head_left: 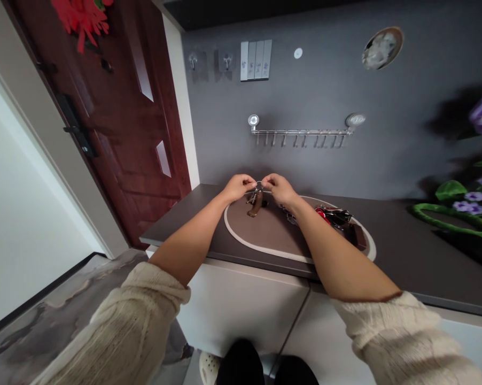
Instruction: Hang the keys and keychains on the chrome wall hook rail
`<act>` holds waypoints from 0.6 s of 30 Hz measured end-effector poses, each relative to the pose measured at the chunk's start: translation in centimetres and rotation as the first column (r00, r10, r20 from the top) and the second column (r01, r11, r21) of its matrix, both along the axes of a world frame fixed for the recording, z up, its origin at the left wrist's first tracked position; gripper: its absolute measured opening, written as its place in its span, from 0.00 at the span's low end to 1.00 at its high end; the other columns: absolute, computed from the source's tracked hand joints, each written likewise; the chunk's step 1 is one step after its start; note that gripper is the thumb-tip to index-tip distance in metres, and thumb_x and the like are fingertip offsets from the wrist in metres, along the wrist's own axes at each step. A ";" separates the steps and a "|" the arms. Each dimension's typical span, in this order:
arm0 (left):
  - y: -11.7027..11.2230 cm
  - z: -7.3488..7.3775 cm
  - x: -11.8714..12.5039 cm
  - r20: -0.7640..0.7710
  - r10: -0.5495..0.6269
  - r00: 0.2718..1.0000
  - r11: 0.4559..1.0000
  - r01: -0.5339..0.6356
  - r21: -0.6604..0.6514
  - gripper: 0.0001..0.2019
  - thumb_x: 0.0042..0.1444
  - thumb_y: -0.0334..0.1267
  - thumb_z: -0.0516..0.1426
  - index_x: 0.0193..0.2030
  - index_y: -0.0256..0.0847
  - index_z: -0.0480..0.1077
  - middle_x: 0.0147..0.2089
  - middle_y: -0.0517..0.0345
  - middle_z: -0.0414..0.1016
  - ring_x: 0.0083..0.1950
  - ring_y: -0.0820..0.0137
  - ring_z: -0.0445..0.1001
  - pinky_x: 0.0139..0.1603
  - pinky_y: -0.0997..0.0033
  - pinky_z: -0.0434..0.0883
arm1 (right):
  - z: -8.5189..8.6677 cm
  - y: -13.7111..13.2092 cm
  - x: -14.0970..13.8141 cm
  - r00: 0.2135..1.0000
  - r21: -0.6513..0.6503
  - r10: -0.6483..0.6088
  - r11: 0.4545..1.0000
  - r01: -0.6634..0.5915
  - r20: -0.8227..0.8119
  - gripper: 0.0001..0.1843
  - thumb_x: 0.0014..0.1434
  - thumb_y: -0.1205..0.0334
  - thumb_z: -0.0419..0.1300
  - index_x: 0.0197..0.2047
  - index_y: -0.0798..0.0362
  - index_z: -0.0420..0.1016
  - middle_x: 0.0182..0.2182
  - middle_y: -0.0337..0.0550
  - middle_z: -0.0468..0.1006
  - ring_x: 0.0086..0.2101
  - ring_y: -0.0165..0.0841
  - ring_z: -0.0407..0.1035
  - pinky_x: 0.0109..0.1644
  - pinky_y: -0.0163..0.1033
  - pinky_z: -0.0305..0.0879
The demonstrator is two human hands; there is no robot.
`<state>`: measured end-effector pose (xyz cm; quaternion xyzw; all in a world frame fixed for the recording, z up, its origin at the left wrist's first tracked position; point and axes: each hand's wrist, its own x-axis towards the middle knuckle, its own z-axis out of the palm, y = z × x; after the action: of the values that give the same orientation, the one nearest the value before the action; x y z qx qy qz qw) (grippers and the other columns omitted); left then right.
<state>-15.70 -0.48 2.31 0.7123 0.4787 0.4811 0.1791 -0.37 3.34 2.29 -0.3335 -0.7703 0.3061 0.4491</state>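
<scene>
Between my two hands hangs a bunch of keys [256, 202] with a brown strap-like fob, just over the brown oval mat [241, 227]. My left hand [240, 187] pinches the ring at the top of the bunch from the left. From the other side my right hand [278, 187] pinches the same ring, its fingertips close to the left ones. The exact grip on the ring is too small to make out. A pile of keys and key fobs [335, 216], some red and black, lies on the mat's right side, partly hidden by my right forearm.
A metal rail with several hooks [303, 132] is fixed to the grey wall above the counter [401, 256]. Two clear hooks [227, 61] and a switch panel [256, 60] sit higher up. Purple flowers with green leaves [471, 200] stand at right; a dark red door [124, 133] is at left.
</scene>
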 end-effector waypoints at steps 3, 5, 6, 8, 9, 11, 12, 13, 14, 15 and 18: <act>-0.3 0.3 0.2 0.026 -0.021 0.999 1.000 0.021 0.005 0.08 0.46 0.38 0.55 0.29 0.34 0.69 0.26 0.59 0.70 0.28 0.76 0.64 0.34 0.73 0.61 | 0.6 -0.5 0.0 1.000 0.068 -0.012 0.998 0.014 -0.028 0.02 0.48 0.66 0.52 0.27 0.55 0.64 0.23 0.37 0.66 0.26 0.26 0.59 0.35 0.34 0.56; -0.5 0.4 0.3 0.042 -0.035 0.999 0.999 0.034 0.021 0.09 0.46 0.39 0.55 0.29 0.34 0.69 0.26 0.59 0.69 0.28 0.76 0.63 0.34 0.73 0.61 | 0.9 -0.9 0.0 0.998 0.107 -0.001 0.994 0.008 -0.060 0.03 0.49 0.65 0.52 0.28 0.55 0.64 0.24 0.37 0.67 0.27 0.26 0.60 0.35 0.34 0.56; -0.6 0.5 0.4 0.055 -0.045 0.997 0.999 0.043 0.032 0.09 0.46 0.39 0.55 0.29 0.34 0.69 0.27 0.59 0.69 0.28 0.76 0.63 0.34 0.73 0.61 | 1.0 -1.0 0.0 0.997 0.118 0.007 0.993 0.003 -0.079 0.04 0.49 0.64 0.52 0.28 0.55 0.64 0.24 0.37 0.67 0.27 0.26 0.60 0.35 0.34 0.57; -0.7 0.6 0.6 0.100 -0.060 0.993 0.997 0.054 0.060 0.09 0.45 0.40 0.55 0.29 0.35 0.69 0.27 0.59 0.69 0.29 0.76 0.64 0.36 0.72 0.61 | 1.2 -1.2 -0.1 0.992 0.120 0.016 0.993 -0.002 -0.123 0.05 0.49 0.62 0.52 0.28 0.55 0.65 0.24 0.38 0.67 0.26 0.26 0.60 0.34 0.34 0.57; -0.7 0.6 0.7 0.130 -0.063 0.989 0.996 0.053 0.072 0.10 0.45 0.40 0.56 0.29 0.35 0.69 0.27 0.59 0.69 0.30 0.75 0.64 0.36 0.72 0.61 | 1.3 -1.3 -0.1 0.989 0.115 0.019 0.993 -0.002 -0.146 0.06 0.49 0.61 0.52 0.29 0.55 0.65 0.24 0.38 0.68 0.26 0.26 0.60 0.34 0.34 0.57; -0.6 0.6 0.8 0.203 -0.057 0.977 0.995 0.040 0.087 0.09 0.44 0.41 0.56 0.28 0.35 0.69 0.27 0.59 0.69 0.30 0.75 0.64 0.37 0.72 0.61 | 1.3 -1.3 -0.1 0.982 0.098 0.022 0.995 -0.004 -0.187 0.08 0.49 0.59 0.53 0.30 0.55 0.66 0.25 0.38 0.68 0.26 0.26 0.61 0.34 0.34 0.58; -0.5 0.5 0.9 0.241 -0.053 0.969 0.995 0.032 0.090 0.09 0.44 0.41 0.56 0.28 0.35 0.69 0.27 0.60 0.69 0.30 0.75 0.64 0.37 0.72 0.61 | 1.3 -1.3 -0.2 0.979 0.085 0.026 0.996 -0.009 -0.202 0.09 0.48 0.58 0.54 0.31 0.55 0.66 0.25 0.38 0.69 0.26 0.26 0.61 0.34 0.34 0.58; -0.3 0.5 0.9 0.279 -0.050 0.959 0.995 0.025 0.092 0.09 0.44 0.40 0.57 0.28 0.35 0.68 0.27 0.60 0.69 0.30 0.75 0.64 0.37 0.72 0.61 | 1.2 -1.4 -0.2 0.977 0.069 0.030 0.997 -0.016 -0.211 0.10 0.48 0.57 0.55 0.31 0.55 0.67 0.25 0.38 0.69 0.27 0.26 0.61 0.35 0.34 0.58; -0.2 0.4 0.9 0.316 -0.048 0.947 0.995 0.019 0.093 0.09 0.43 0.40 0.57 0.28 0.35 0.68 0.27 0.60 0.69 0.29 0.76 0.64 0.36 0.72 0.61 | 1.2 -1.4 -0.3 0.976 0.052 0.037 0.998 -0.026 -0.216 0.11 0.47 0.56 0.55 0.31 0.56 0.67 0.25 0.38 0.69 0.27 0.26 0.61 0.35 0.35 0.58; 0.0 0.4 0.9 0.351 -0.045 0.935 0.996 0.013 0.094 0.09 0.43 0.40 0.57 0.28 0.35 0.68 0.26 0.60 0.69 0.29 0.76 0.64 0.36 0.72 0.61 | 1.2 -1.5 -0.3 0.975 0.035 0.042 0.999 -0.035 -0.219 0.11 0.47 0.56 0.55 0.31 0.56 0.67 0.25 0.38 0.69 0.26 0.26 0.61 0.35 0.35 0.58; 0.2 0.3 0.8 0.421 -0.033 0.907 0.995 -0.008 0.096 0.09 0.43 0.40 0.57 0.28 0.35 0.68 0.27 0.60 0.69 0.29 0.76 0.64 0.36 0.73 0.61 | 1.1 -1.8 -0.4 0.972 0.007 0.057 0.998 -0.057 -0.228 0.12 0.46 0.54 0.56 0.30 0.55 0.67 0.25 0.38 0.69 0.27 0.26 0.61 0.36 0.35 0.58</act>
<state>-14.87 -0.27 2.63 0.6023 0.4007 0.6447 0.2471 -0.81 1.54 3.41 -0.2737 -0.7231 0.3551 0.5255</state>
